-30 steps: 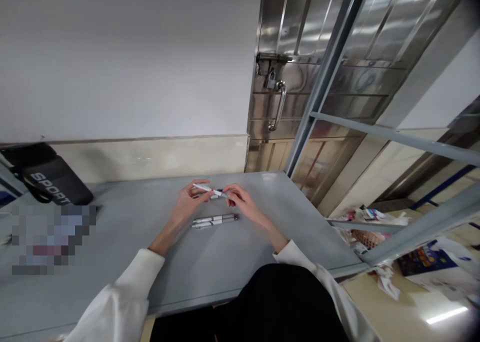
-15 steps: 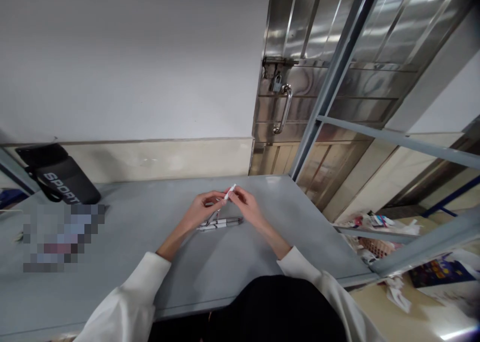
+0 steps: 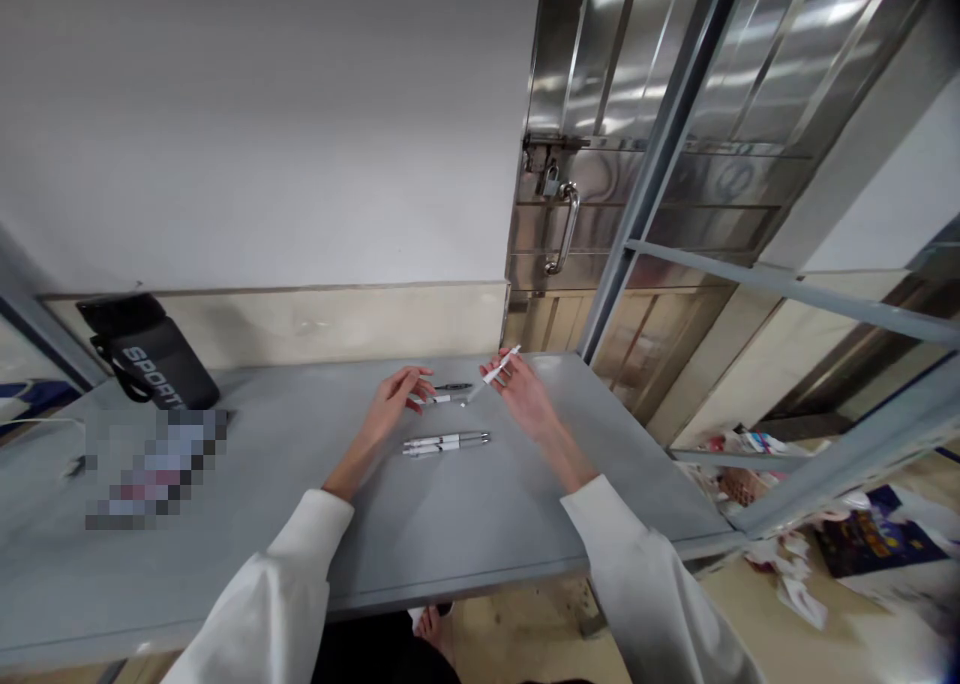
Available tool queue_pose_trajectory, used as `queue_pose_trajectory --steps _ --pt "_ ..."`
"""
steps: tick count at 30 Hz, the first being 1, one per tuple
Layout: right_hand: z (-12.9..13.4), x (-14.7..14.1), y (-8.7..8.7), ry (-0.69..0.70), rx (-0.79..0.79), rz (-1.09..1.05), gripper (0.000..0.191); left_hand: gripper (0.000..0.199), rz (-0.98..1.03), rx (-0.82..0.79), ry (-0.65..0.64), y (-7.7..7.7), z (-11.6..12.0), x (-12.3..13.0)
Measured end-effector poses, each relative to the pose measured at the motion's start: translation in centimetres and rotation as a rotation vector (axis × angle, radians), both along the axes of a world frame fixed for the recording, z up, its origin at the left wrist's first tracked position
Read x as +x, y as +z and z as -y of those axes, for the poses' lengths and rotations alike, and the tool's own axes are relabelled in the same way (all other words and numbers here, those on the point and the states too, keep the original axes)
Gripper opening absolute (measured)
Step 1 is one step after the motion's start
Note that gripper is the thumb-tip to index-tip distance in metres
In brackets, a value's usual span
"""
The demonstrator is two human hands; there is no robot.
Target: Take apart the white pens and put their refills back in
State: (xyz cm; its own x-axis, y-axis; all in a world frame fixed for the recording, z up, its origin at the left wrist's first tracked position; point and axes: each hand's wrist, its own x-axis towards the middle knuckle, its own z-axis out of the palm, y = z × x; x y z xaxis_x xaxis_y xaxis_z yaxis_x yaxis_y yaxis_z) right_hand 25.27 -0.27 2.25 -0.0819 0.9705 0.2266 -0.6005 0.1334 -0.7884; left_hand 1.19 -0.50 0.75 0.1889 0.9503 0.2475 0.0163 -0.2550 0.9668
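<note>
My right hand [image 3: 523, 394] is raised over the right part of the grey table [image 3: 300, 534], its fingers closed on a white pen part [image 3: 501, 365] that points up and to the right. My left hand [image 3: 396, 401] hovers to the left with fingers apart, beside some pen pieces [image 3: 448, 399] at the back of the table. Nearer to me, white and silver pens [image 3: 447, 443] lie side by side, between the two forearms. A small clear piece near the right fingertips is too blurred to make out.
A black bottle marked SPORT [image 3: 161, 356] lies tilted at the back left, next to a pixelated item [image 3: 154, 474]. A metal frame post [image 3: 637, 224] rises at the table's right back corner, before a metal door.
My hands have moved apart, the right one going right with the white part. The left hand has opened. Pen pieces at the back of the table now show.
</note>
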Motion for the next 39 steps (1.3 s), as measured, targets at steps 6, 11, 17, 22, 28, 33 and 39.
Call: queue_pose_trajectory --steps 6,11,17,22,28,33,39 --pt "0.4 1.3 0.6 0.056 -0.003 -0.011 0.019 0.050 -0.019 0.049 0.049 -0.2 0.1 -0.4" --pt "0.7 1.5 0.8 0.082 0.017 -0.016 0.038 0.048 -0.059 0.082 0.052 0.0 0.7 -0.5" --pt "0.5 1.7 0.9 0.031 0.038 -0.076 0.034 0.044 -0.081 0.099 0.046 0.0 0.4 -0.7" --pt "0.6 1.8 1.1 -0.029 0.039 -0.054 0.032 0.040 -0.210 0.122 0.108 -0.4 0.4 -0.8" --pt "0.9 1.7 1.3 0.031 0.061 -0.181 0.028 0.033 -0.435 0.184 0.192 -0.8 0.8 -0.9" --pt "1.0 1.8 1.3 0.118 0.030 -0.357 0.020 0.039 -0.561 0.221 0.202 -0.9 0.6 -1.0" --pt "0.9 1.8 1.3 0.124 0.046 -0.402 0.020 0.040 -0.610 0.243 0.210 -1.0 0.5 -1.1"
